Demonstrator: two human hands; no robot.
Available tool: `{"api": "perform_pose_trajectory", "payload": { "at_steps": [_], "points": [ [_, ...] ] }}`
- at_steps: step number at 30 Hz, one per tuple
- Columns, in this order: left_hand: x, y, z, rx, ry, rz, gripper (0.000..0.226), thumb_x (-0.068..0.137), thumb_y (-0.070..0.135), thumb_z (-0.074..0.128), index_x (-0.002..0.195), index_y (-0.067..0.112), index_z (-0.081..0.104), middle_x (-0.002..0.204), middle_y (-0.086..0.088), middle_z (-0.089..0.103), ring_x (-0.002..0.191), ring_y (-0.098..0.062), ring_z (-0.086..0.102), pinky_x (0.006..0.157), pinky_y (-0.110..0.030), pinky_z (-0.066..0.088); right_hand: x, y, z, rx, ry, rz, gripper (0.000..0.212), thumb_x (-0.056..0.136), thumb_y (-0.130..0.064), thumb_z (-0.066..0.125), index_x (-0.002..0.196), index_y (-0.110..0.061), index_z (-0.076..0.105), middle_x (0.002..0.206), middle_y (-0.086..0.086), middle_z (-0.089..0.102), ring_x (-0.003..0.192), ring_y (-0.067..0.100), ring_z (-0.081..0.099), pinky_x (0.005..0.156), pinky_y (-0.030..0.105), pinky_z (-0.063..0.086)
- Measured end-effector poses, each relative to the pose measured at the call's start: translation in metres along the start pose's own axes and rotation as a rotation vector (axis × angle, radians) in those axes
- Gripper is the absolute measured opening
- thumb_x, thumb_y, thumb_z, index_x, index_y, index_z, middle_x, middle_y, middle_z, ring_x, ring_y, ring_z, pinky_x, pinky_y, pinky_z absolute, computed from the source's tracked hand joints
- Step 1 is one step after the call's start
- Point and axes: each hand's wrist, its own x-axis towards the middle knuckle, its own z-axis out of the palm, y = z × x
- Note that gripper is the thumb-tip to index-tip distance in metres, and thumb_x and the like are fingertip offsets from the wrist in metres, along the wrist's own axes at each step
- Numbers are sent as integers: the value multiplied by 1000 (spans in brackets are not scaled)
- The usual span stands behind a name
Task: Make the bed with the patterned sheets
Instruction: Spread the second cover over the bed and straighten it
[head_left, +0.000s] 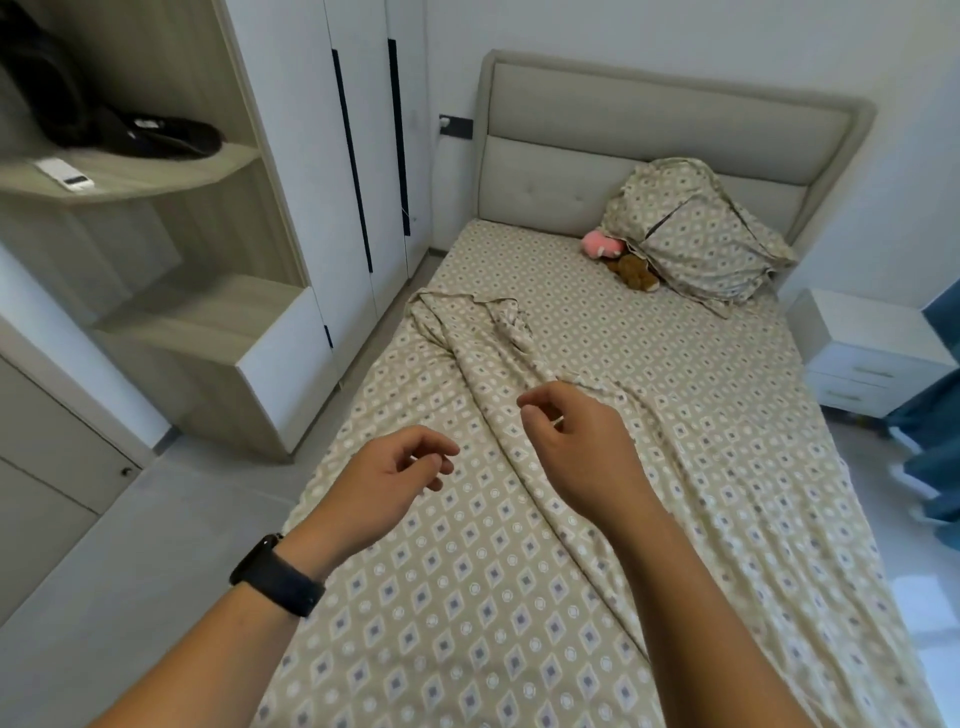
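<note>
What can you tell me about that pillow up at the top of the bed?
The pillow wears a beige case printed with small diamonds and circles, matching the sheets. It looks like soft cotton, rumpled, with loose flaps and a dark gap where the case seems to open. It leans tilted against the padded headboard at the bed's far right corner, resting on the fitted sheet. A pink plush toy and a brown plush toy lie against its left edge.

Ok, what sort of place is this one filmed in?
A home bedroom, most likely: a bed with a padded headboard, a tall wardrobe beside it, and a nightstand on the other side.
</note>
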Motion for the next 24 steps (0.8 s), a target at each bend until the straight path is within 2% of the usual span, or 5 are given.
{"api": "perform_pose_trajectory", "payload": {
  "at_steps": [5, 8, 11, 18, 24],
  "points": [
    [12, -55, -102, 50, -95, -12, 22, 101, 15, 56, 103, 29, 72, 97, 11, 74, 88, -10, 71, 87, -49, 57, 15, -64, 90, 5, 42, 24, 20, 101, -34, 54, 113, -31, 69, 96, -21, 66, 79, -2, 61, 71, 27, 55],
    [18, -76, -169, 58, -133, 6, 22, 101, 15, 56, 103, 30, 72, 98, 10, 74, 88, -10, 71, 88, -48, 57, 18, -105, 141, -16, 23, -4, 20, 101, -35, 54, 114, -32, 69, 101, -22, 62, 87, -6, 58, 72, 17, 47],
    [30, -87, -220, 110, -110, 2, 23, 100, 13, 57, 102, 30, 73, 96, 10, 75, 86, -11, 71, 90, -50, 56, 17, -134, 172, -49, 55, -35, 19, 101, -36, 54, 115, -33, 67, 107, -23, 57, 97, -4, 55, 80, 18, 45],
    [36, -96, -273, 89, -158, 94, 20, 101, 19, 58, 104, 32, 72, 97, 12, 74, 90, -11, 71, 91, -42, 57, 26, -162, 214, -53, 89, -49, 15, 100, -32, 57, 107, -35, 69, 106, -25, 57, 98, -2, 57, 84, 26, 51],
    [20, -132, -313, 103, -181, 58, 21, 100, 20, 58, 104, 36, 72, 97, 13, 73, 90, -14, 69, 89, -45, 57, 62, -213, 272, -60, 38, -161, 19, 100, -29, 56, 110, -28, 71, 106, -18, 60, 96, 2, 59, 82, 27, 51]
  ]
}}
